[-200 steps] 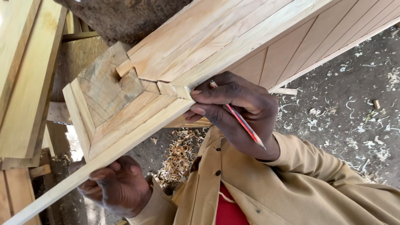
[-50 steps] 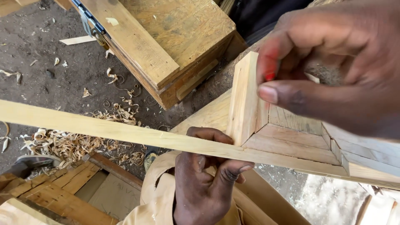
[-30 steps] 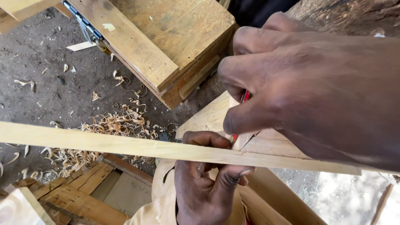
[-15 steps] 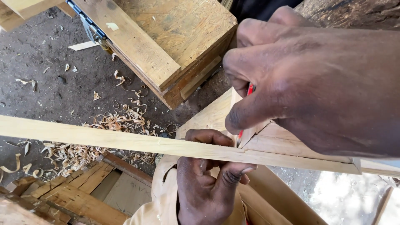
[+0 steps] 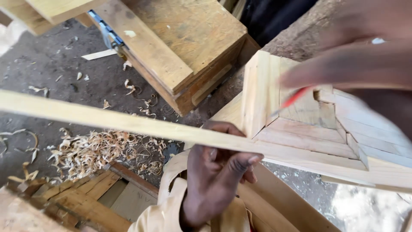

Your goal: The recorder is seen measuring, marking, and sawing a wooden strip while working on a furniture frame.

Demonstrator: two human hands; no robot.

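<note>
Left hand: the left hand [image 5: 214, 180] is under the long wooden strip [image 5: 128, 124]. Its fingers are curled up around the strip's lower edge and closed on it, right beside the corner of the wooden frame [image 5: 309, 129].
Right hand: the right hand [image 5: 360, 56] is big and blurry at the top right, very close to the camera. Its fingers are pinched together on a red pencil [image 5: 294, 98].
Pencil: the pencil slants down to the left. Its tip is at the inside of the frame corner. It is too blurry to tell if the tip touches the wood.
Strip: the strip is pale and thin. It runs from the left edge, slanting a little down to the right, and lies along the front edge of the frame.
Frame: the frame is made of light wood with stepped edges. One corner stands up in the middle of the view. The rest goes off to the right.
Sleeve: a tan sleeve [image 5: 171, 206] covers the left arm at the bottom.
Floor: the dirt floor [image 5: 51, 73] has curly wood shavings [image 5: 94, 150] on it, below the strip.
Behind: a chunky wooden block [image 5: 180, 47] sits at the top, past the strip.
Bottom left: some rough brown planks [image 5: 73, 202] lie there.
</note>
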